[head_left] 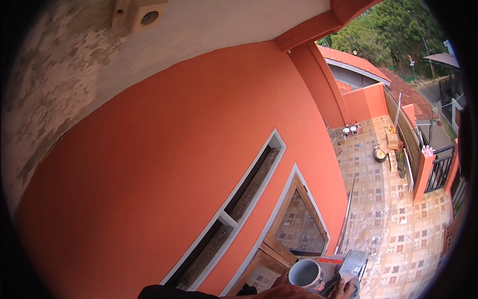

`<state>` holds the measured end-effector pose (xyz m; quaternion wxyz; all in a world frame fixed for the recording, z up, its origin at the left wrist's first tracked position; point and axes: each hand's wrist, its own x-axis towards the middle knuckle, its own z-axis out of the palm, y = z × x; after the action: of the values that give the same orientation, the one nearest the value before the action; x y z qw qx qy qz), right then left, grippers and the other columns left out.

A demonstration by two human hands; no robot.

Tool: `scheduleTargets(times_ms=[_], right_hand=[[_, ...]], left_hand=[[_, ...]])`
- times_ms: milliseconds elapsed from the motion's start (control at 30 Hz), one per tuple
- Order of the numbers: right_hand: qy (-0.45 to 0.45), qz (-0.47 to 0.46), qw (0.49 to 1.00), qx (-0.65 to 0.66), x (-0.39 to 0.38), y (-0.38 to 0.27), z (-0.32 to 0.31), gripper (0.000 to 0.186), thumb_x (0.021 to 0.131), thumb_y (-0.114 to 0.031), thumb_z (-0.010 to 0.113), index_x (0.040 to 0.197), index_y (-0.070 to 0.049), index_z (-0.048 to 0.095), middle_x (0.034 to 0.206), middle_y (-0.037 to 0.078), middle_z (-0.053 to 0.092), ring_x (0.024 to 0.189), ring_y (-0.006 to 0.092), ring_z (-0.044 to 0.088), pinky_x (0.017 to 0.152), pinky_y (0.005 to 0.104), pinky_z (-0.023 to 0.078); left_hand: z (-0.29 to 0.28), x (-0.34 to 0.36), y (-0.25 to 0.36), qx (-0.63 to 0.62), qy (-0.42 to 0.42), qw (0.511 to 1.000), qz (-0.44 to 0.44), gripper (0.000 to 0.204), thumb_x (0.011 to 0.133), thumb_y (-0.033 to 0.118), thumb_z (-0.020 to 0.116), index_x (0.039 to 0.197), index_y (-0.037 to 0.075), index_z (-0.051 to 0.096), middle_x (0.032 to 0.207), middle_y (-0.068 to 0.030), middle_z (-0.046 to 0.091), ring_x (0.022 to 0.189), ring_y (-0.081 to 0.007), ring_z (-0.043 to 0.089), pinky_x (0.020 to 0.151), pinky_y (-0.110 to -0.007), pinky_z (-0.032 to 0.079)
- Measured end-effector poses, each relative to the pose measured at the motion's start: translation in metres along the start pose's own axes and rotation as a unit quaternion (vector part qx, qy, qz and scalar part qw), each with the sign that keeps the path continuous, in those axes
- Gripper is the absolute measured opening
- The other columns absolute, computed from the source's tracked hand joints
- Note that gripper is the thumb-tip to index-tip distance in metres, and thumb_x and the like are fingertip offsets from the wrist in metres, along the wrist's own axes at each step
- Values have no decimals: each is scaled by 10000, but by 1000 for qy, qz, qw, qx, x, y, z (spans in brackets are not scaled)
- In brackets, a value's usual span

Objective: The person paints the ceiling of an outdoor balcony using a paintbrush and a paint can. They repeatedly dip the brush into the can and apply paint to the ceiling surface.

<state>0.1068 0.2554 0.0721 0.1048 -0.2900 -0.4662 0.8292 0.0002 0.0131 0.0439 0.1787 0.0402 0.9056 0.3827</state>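
Observation:
At the lower edge, my left hand (pixel 282 280) is closed at the left side of a white paint can (pixel 304 274), its fingers partly hidden. The can's round mouth faces up, and its inside looks grey. To the right of the can, my right hand (pixel 344 288) is closed on a wide paintbrush (pixel 354 262). The pale, broad bristle end points up and away from me, and the handle is mostly hidden. Something dark, perhaps cloth or a glove, lies against this hand. Beyond the can shows a small red piece that I cannot make out.
An orange wall (pixel 164 144) fills the middle, with a white-framed slot opening (pixel 253 175) and a wooden-framed window (pixel 299 224). Far below lies a tiled floor (pixel 373 219) with several paint buckets (pixel 350 130) and cardboard boxes (pixel 392 142). A pale ceiling (pixel 209 25) hangs overhead.

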Motion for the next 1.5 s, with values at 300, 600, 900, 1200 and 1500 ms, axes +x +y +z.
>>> scheduleTargets(times_ms=[300,600,900,1200,1500], right_hand=[[-65,-61,996,-8,9,18,-16,377,977,-279,641,1156,39,547,815,86,609,680,146,556,578,289,454],[28,-157,972,-173,22,26,-25,578,1003,-325,604,1387,79,450,1188,192,624,974,238,618,780,326,523],[-49,-137,978,-151,-6,-25,-16,643,1012,-370,577,1455,58,393,1235,210,618,986,223,619,774,318,522],[-6,-240,941,-240,-47,-47,-17,294,1023,-311,554,996,-19,570,690,47,545,535,117,508,463,287,413],[4,-162,957,-239,-81,-73,-18,164,994,-115,586,943,41,580,637,91,622,474,137,594,395,292,444]], left_hand=[[1,1,-6,-3,13,1000,9,333,1013,211,461,1299,55,392,938,-226,647,918,-397,661,748,-493,487],[8,7,-22,2,42,999,21,325,1016,222,453,1289,56,396,914,-228,649,899,-404,663,745,-501,487],[26,5,-50,15,88,996,25,318,1019,233,446,1279,56,399,889,-230,651,881,-411,666,741,-509,487],[18,3,-51,27,84,996,12,315,984,202,487,1256,70,400,848,-203,659,852,-418,668,711,-531,482],[9,-8,-28,76,110,991,23,415,798,55,582,1187,46,437,806,-155,615,827,-389,649,703,-513,477]])
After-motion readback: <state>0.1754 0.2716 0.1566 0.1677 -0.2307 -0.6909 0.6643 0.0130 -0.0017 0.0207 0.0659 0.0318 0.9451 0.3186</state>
